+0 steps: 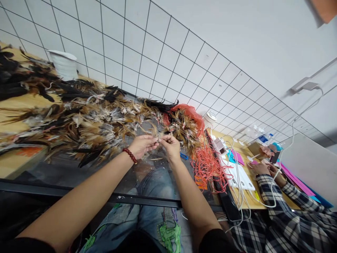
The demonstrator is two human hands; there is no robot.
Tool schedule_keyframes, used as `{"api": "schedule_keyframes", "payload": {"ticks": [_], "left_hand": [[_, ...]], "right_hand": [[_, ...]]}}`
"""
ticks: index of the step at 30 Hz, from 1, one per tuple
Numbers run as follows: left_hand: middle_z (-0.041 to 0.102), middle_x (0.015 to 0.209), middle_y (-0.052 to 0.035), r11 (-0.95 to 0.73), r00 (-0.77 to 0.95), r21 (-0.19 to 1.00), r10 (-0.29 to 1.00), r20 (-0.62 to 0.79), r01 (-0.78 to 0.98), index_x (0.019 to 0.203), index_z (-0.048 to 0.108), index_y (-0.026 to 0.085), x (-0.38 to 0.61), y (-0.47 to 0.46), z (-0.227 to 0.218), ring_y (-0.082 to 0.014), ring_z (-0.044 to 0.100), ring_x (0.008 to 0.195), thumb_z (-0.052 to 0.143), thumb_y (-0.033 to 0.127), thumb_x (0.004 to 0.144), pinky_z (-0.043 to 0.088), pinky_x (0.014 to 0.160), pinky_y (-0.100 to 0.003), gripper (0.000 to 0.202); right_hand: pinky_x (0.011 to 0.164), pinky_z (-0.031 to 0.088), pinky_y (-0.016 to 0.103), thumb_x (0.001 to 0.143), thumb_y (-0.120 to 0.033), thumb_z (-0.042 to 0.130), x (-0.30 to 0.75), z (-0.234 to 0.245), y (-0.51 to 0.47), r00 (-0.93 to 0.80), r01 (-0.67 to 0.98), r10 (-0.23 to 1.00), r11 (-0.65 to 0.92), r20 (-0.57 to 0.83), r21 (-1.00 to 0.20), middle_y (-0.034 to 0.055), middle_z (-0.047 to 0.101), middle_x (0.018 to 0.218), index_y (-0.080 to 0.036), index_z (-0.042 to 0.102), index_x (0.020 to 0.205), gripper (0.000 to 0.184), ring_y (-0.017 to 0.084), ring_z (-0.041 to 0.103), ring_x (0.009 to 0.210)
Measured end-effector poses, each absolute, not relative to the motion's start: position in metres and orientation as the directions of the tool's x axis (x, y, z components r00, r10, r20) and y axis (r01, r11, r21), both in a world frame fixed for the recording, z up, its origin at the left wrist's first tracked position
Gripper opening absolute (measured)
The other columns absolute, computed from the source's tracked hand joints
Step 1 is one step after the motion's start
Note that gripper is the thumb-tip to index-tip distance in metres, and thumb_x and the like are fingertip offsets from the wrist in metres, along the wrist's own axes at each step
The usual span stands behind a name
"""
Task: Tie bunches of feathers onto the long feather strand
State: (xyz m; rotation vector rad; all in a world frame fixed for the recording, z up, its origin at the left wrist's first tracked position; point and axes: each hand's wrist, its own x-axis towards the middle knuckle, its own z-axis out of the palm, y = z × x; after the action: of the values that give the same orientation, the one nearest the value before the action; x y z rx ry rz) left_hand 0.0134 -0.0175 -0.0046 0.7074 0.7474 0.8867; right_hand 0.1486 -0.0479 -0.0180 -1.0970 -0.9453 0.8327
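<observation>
My left hand (143, 146), with a dark red bead bracelet (130, 155) at the wrist, meets my right hand (171, 146) fingertip to fingertip. Both are closed in a pinch on a small pale brown feather (151, 130), whose wispy end shows above the fingers. The pinched part is too small to make out. Just beyond my left hand spreads a big heap of brown, grey and black feathers (97, 123). Past my right hand lies another feather bunch (185, 128) against a red plastic bag (191, 114). A blue object (184, 156) lies beside my right wrist.
Tangled red-and-white string (210, 167) lies to the right. Past it are white cables (238, 175), a dark phone-like slab (230, 203) and a co-worker's checked sleeves (273, 193). A white spool (64, 65) stands at the back left before a wire grid (137, 45).
</observation>
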Motion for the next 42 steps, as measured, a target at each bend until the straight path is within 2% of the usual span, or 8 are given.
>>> {"api": "schedule_keyframes", "payload": {"ticks": [6, 13, 20, 23, 27, 33, 38, 42], "left_hand": [[0.065, 0.059, -0.0063, 0.409, 0.407, 0.818, 0.881, -0.239, -0.405, 0.065, 0.068, 0.007, 0.013, -0.018, -0.002, -0.009, 0.059, 0.052, 0.08, 0.005, 0.06, 0.048, 0.052, -0.019, 0.014], [0.063, 0.056, -0.0051, 0.35, 0.466, 0.901, 0.861, -0.202, -0.257, 0.061, 0.069, 0.008, 0.014, -0.019, -0.005, -0.0098, 0.055, 0.051, 0.086, 0.016, 0.052, 0.044, 0.05, -0.022, 0.02], [0.061, 0.056, -0.0036, 0.26, 0.404, 0.927, 0.904, -0.136, -0.27, 0.063, 0.068, 0.009, 0.016, -0.017, -0.009, -0.0091, 0.053, 0.049, 0.085, 0.026, 0.054, 0.045, 0.05, -0.023, 0.026], [0.063, 0.06, -0.0041, 0.25, 0.332, 0.891, 0.935, -0.121, -0.38, 0.066, 0.068, 0.008, 0.014, -0.014, -0.006, -0.0093, 0.056, 0.053, 0.086, 0.024, 0.054, 0.049, 0.056, -0.023, 0.026], [0.066, 0.066, -0.0069, 0.255, 0.311, 0.881, 0.941, -0.131, -0.399, 0.066, 0.068, 0.007, 0.012, -0.014, -0.004, -0.0095, 0.059, 0.056, 0.084, 0.021, 0.058, 0.051, 0.059, -0.022, 0.023], [0.069, 0.07, -0.0089, 0.233, 0.267, 0.882, 0.955, -0.128, -0.409, 0.069, 0.068, 0.007, 0.012, -0.015, -0.003, -0.0094, 0.059, 0.056, 0.082, 0.02, 0.062, 0.051, 0.058, -0.022, 0.02], [0.07, 0.071, -0.0094, 0.23, 0.261, 0.888, 0.956, -0.131, -0.397, 0.069, 0.069, 0.007, 0.012, -0.016, -0.001, -0.01, 0.061, 0.057, 0.082, 0.019, 0.062, 0.051, 0.058, -0.022, 0.019], [0.069, 0.064, -0.0098, 0.307, 0.31, 0.9, 0.927, -0.21, -0.31, 0.07, 0.069, 0.007, 0.011, -0.018, -0.001, -0.0129, 0.062, 0.056, 0.082, 0.019, 0.061, 0.052, 0.057, -0.025, 0.02]], "right_hand": [[0.068, 0.05, 0.027, 0.055, -0.041, 0.08, 0.151, -0.016, -0.047, 0.324, -0.072, 0.929, 0.213, 0.179, -0.975, 0.0, 0.067, 0.073, -0.018, 0.065, 0.083, 0.04, 0.012, 0.059, 0.066], [0.07, 0.047, 0.027, 0.066, -0.039, 0.073, 0.155, -0.019, -0.048, 0.248, 0.07, 0.938, 0.231, 0.241, -0.97, -0.0008, 0.066, 0.068, -0.018, 0.07, 0.071, 0.023, 0.013, 0.058, 0.066], [0.065, 0.044, 0.024, 0.074, -0.032, 0.065, 0.181, -0.006, -0.051, 0.208, 0.597, 0.877, 0.236, 0.432, -0.767, 0.0013, 0.066, 0.076, -0.02, 0.072, 0.074, 0.014, 0.012, 0.055, 0.066], [0.058, 0.039, 0.022, 0.07, -0.028, 0.069, 0.192, -0.004, -0.057, 0.138, 0.769, 0.943, 0.091, 0.303, -0.633, -0.0018, 0.064, 0.066, -0.021, 0.072, 0.071, 0.007, 0.01, 0.052, 0.057], [0.053, 0.035, 0.02, 0.061, -0.022, 0.072, 0.196, -0.01, -0.059, 0.015, 0.824, 0.995, 0.042, 0.095, -0.565, -0.0063, 0.059, 0.053, -0.022, 0.072, 0.069, 0.007, 0.009, 0.049, 0.05], [0.067, 0.044, 0.023, 0.077, -0.022, 0.061, 0.192, -0.003, -0.057, 0.022, 0.779, 0.944, 0.189, 0.328, -0.598, -0.0015, 0.071, 0.073, -0.023, 0.074, 0.084, 0.015, 0.013, 0.061, 0.067], [0.088, 0.037, 0.031, 0.086, -0.023, 0.058, 0.183, 0.011, -0.064, -0.114, 0.903, 0.891, 0.277, 0.44, -0.329, 0.0018, 0.073, 0.091, -0.026, 0.073, 0.094, 0.017, 0.018, 0.061, 0.091], [0.094, 0.029, 0.036, 0.091, -0.027, 0.052, 0.177, 0.009, -0.068, -0.158, 0.96, 0.864, 0.248, 0.478, -0.13, 0.0041, 0.069, 0.092, -0.026, 0.071, 0.099, 0.021, 0.019, 0.055, 0.096]]}}
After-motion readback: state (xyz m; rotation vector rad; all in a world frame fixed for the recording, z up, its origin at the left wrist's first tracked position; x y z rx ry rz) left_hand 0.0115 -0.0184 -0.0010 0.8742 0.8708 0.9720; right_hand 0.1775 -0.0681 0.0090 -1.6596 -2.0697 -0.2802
